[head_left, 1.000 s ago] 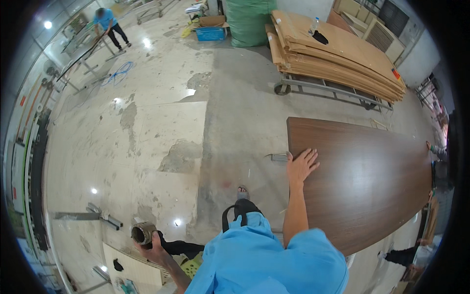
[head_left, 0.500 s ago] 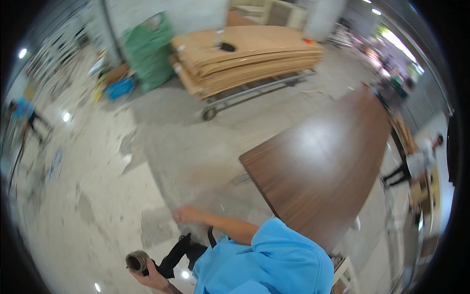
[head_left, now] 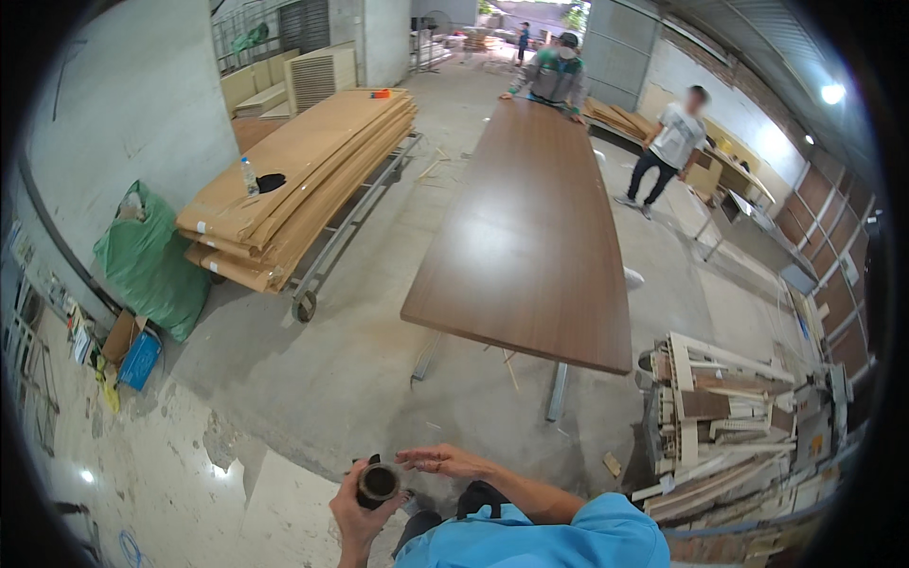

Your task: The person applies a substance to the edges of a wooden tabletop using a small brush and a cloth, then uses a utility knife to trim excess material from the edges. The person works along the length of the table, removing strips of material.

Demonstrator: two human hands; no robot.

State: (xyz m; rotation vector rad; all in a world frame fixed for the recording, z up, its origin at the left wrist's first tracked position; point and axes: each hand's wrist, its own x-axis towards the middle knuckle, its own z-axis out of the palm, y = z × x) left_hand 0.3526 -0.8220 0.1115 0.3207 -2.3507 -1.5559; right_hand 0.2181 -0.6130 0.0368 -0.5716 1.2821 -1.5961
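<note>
My left hand [head_left: 351,506] is wrapped round a short, brownish roll [head_left: 396,486] with a dark hollow core, its open end tipped up. Beside it, my right hand [head_left: 440,460] reaches in from the right with fingers stretched out, close to the roll; I cannot tell whether it touches. Ahead of both hands lies a large dark-brown wood-grain board [head_left: 530,237], flat on metal supports [head_left: 557,393]. A person in a cap and mask [head_left: 554,76] stands at its far end, hands on or near the edge.
A stack of cardboard-wrapped panels [head_left: 284,170] rests on a wheeled cart at left, near a green sack [head_left: 156,270] and a blue box [head_left: 140,361]. Scrap wood [head_left: 720,407] is piled at right. Another person [head_left: 670,142] stands beyond the board's right side.
My view has swung right to face the board lengthwise. The roll in my left hand has come in front of my body, and my right hand is now beside it.
</note>
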